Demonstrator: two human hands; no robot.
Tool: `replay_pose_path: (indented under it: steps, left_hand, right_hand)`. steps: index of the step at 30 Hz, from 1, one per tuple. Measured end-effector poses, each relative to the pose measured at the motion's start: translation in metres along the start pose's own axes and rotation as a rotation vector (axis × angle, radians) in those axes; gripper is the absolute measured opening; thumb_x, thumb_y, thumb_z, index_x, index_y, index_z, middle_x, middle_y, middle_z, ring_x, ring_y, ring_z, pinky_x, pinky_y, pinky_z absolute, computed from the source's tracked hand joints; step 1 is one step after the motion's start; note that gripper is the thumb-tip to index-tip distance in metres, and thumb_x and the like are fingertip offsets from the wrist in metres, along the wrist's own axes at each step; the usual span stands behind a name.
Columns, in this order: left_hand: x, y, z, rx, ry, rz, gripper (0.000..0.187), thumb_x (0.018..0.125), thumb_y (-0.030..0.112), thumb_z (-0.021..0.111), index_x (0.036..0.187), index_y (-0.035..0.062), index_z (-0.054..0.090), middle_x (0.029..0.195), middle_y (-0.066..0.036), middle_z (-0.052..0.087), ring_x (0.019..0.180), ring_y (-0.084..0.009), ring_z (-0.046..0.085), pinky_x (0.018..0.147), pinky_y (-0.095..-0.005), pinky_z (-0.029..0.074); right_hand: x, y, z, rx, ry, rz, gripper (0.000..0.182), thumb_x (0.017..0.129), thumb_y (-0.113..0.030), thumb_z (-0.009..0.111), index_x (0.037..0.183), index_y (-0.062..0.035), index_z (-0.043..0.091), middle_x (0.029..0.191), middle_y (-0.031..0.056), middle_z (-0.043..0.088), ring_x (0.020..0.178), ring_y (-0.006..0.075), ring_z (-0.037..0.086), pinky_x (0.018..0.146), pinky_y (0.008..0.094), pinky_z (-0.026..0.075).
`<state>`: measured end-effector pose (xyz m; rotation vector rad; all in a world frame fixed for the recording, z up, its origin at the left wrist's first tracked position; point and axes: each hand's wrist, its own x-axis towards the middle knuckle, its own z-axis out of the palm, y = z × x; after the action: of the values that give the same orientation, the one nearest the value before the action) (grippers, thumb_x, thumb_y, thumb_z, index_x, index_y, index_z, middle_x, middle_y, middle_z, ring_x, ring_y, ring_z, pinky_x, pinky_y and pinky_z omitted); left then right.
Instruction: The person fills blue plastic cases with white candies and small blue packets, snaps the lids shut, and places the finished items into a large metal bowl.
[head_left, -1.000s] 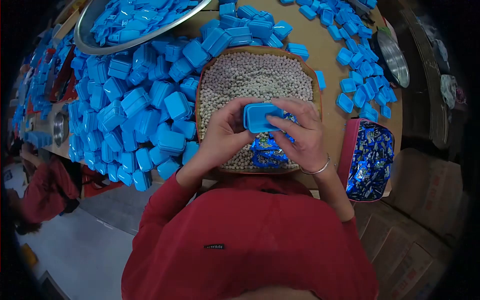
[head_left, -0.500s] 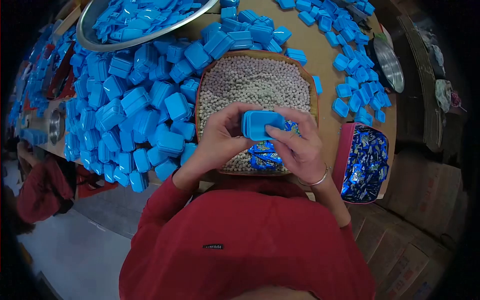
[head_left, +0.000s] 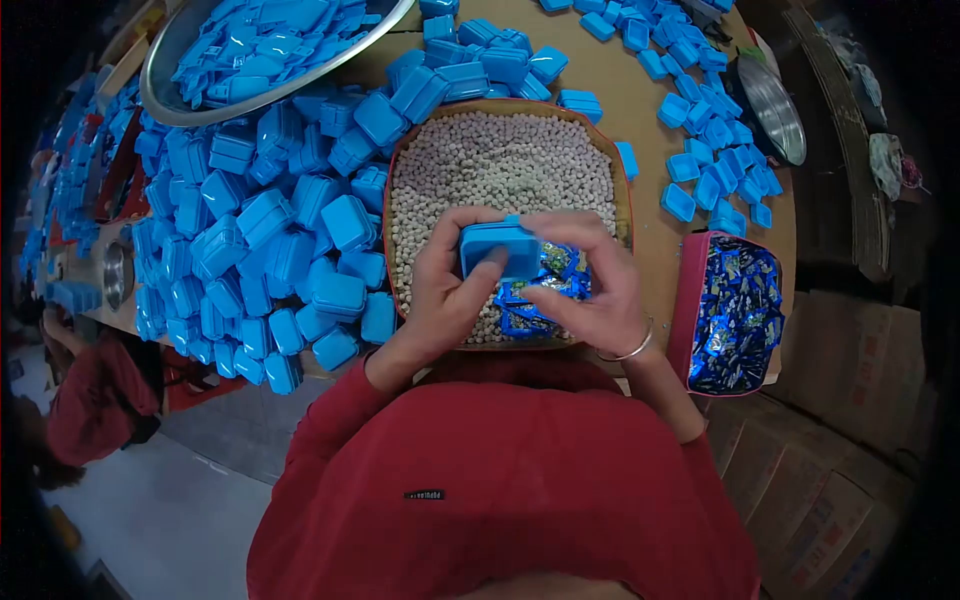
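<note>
A small blue plastic box is gripped in my left hand, fingers behind it and thumb pressed across the side facing me. My right hand is at the box's right, its fingertips by the far edge and its thumb held apart from it. Both hands are over a wide tray filled with small pale round pellets. Shiny blue printed packets lie on the pellets below my right hand.
Closed blue boxes are heaped left of the tray. A metal basin of flat blue pieces stands at the back left. Open blue box halves are scattered right, near a red-sided container of packets. Another person sits at far left.
The box has moved slightly left in my left hand, whose thumb now lies across it. My right thumb has come off the box and the right hand has spread open.
</note>
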<state>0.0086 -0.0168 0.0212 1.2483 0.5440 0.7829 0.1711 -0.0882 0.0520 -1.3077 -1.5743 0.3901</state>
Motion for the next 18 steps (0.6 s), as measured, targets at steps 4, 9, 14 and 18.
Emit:
replay_pose_path:
  steps: [4, 9, 14, 18]
  left_hand:
    - [0.002, 0.000, 0.002, 0.207, 0.033, 0.215, 0.026, 0.091, 0.004, 0.055, 0.116, 0.0031, 0.048, 0.097, -0.005, 0.057, 0.086, -0.0086, 0.054, 0.072, -0.0232, 0.045]
    - [0.004, -0.008, 0.005, 0.337, 0.138, 0.409, 0.020, 0.091, 0.006, 0.056, 0.110, 0.0030, 0.051, 0.097, -0.008, 0.058, 0.082, -0.0105, 0.055, 0.069, -0.0248, 0.045]
    - [0.010, -0.007, 0.001, 0.396, 0.128, 0.476, 0.015, 0.092, 0.007, 0.055, 0.106, 0.0027, 0.053, 0.095, -0.010, 0.058, 0.082, -0.0114, 0.055, 0.069, -0.0256, 0.045]
    - [0.011, -0.003, -0.011, 0.382, 0.138, 0.261, 0.014, 0.092, 0.007, 0.053, 0.105, 0.0024, 0.054, 0.094, -0.007, 0.059, 0.084, -0.0108, 0.054, 0.072, -0.0252, 0.044]
  right_hand:
    - [-0.006, 0.003, 0.000, 0.212, 0.080, 0.212, 0.016, 0.080, -0.004, 0.070, 0.091, -0.0021, 0.060, 0.086, 0.0072, 0.058, 0.073, 0.0120, 0.056, 0.066, 0.0251, 0.047]
    - [-0.010, -0.004, 0.017, 0.120, 0.170, 0.226, 0.013, 0.081, 0.000, 0.067, 0.088, -0.0014, 0.057, 0.080, 0.0064, 0.056, 0.064, 0.0106, 0.053, 0.055, 0.0241, 0.044]
    - [-0.019, 0.007, 0.037, 0.290, 0.275, 0.307, 0.012, 0.084, -0.001, 0.065, 0.089, -0.0017, 0.054, 0.076, 0.0048, 0.055, 0.063, 0.0089, 0.053, 0.054, 0.0250, 0.044]
    - [-0.012, 0.014, 0.043, 0.500, 0.190, 0.486, 0.012, 0.085, -0.002, 0.064, 0.093, -0.0010, 0.054, 0.077, 0.0041, 0.056, 0.066, 0.0077, 0.056, 0.054, 0.0236, 0.044]
